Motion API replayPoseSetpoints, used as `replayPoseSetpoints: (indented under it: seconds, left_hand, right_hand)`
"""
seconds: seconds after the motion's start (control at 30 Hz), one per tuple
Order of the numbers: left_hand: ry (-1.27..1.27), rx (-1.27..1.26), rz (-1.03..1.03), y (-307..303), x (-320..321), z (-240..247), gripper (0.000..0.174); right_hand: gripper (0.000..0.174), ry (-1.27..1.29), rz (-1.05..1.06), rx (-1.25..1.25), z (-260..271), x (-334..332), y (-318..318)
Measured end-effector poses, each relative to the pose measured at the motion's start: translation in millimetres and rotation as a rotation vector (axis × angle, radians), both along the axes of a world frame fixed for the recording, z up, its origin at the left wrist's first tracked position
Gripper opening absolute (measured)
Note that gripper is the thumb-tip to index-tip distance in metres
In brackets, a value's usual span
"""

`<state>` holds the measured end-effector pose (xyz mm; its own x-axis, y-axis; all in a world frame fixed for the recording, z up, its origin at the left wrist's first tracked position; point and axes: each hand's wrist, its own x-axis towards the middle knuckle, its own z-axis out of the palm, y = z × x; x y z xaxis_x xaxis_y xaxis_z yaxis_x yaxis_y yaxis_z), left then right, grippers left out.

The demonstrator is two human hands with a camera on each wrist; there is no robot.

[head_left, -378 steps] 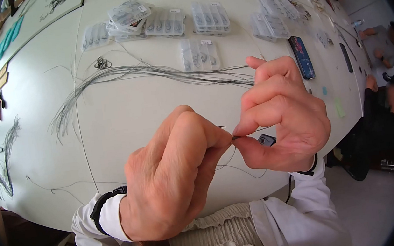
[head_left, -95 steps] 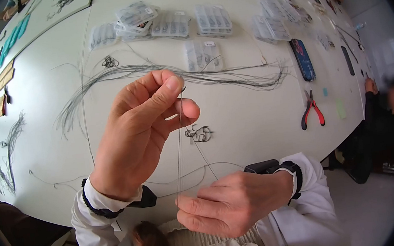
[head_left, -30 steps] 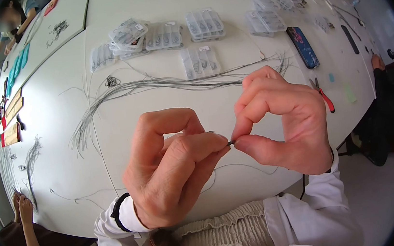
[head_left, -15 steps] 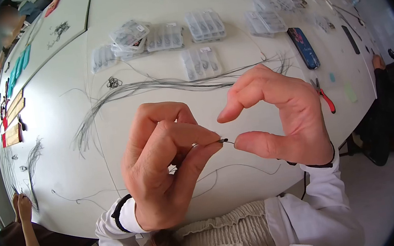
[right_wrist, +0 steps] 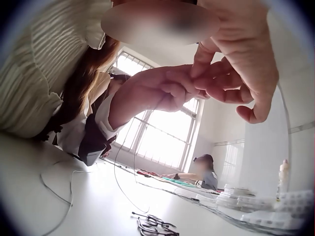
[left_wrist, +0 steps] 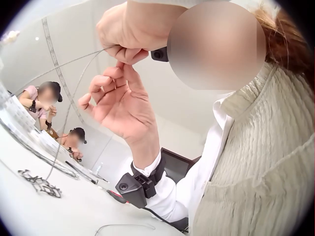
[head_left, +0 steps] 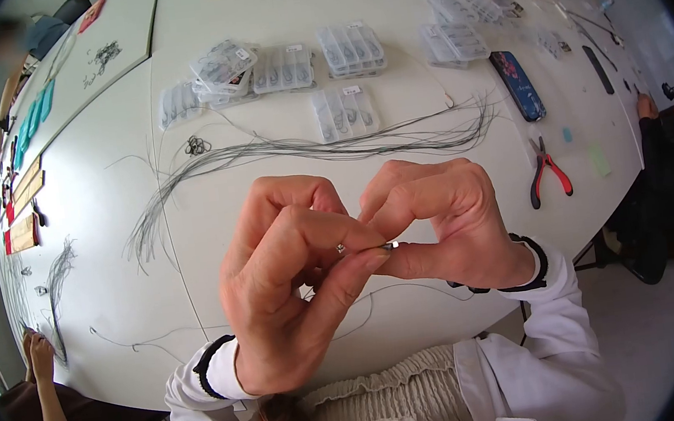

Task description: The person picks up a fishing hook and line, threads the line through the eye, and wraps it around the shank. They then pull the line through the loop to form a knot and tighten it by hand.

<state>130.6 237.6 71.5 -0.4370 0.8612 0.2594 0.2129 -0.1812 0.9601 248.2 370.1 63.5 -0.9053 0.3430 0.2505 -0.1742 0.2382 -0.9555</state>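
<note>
In the head view a small dark metal piece sits between the fingertips of both hands, mostly hidden by them. The left hand pinches it between thumb and forefinger. The right hand meets it from the other side, thumb and forefinger closed on the same spot. Thin line trails from the left hand in the right wrist view. Below the hands in that view lies a pile of dark hooks. The left wrist view shows the right hand with its other fingers loosely bent.
A bundle of dark line crosses the table, with clear boxes of hooks behind it. Red-handled pliers and a dark blue phone-like object lie to the right. Other people sit around the table.
The right thumb and forefinger parted half a second ago and have come together again at the piece, nearer the left fingertips. The right hand moved left, uncovering the pliers.
</note>
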Motion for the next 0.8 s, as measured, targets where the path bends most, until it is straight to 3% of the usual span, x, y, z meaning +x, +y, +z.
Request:
replayPoseSetpoints:
  seconds: [0.13, 0.2, 0.3, 0.53, 0.7, 0.8]
  left_hand:
    - [0.109, 0.061, 0.031, 1.8, -0.1, -1.2, 0.015]
    - [0.375, 0.142, 0.023, 3.2, -4.7, -2.4, 0.018]
    - [0.455, 0.157, 0.055, 3.0, -3.5, -3.0, 0.021]
    - [0.463, 0.150, 0.077, 1.1, -3.2, -3.1, 0.022]
    - [0.082, 0.142, 0.017, 0.7, -3.7, -4.6, 0.018]
    - [0.102, 0.152, -0.008, 2.3, -5.6, -7.3, 0.017]
  right_hand:
    - [0.011, 0.056, -0.080, 0.151, 0.4, -1.1, -4.3]
    - [0.013, 0.081, -0.139, 0.210, 1.0, -0.6, -6.7]
    - [0.012, 0.065, -0.166, 0.250, 1.8, 1.6, -8.9]
    - [0.013, 0.041, -0.126, 0.226, 5.2, 2.0, -10.0]
    - [0.011, 0.045, -0.071, 0.002, 4.8, -0.5, -6.5]
    - [0.011, 0.054, -0.078, -0.009, 1.3, -1.1, -7.9]
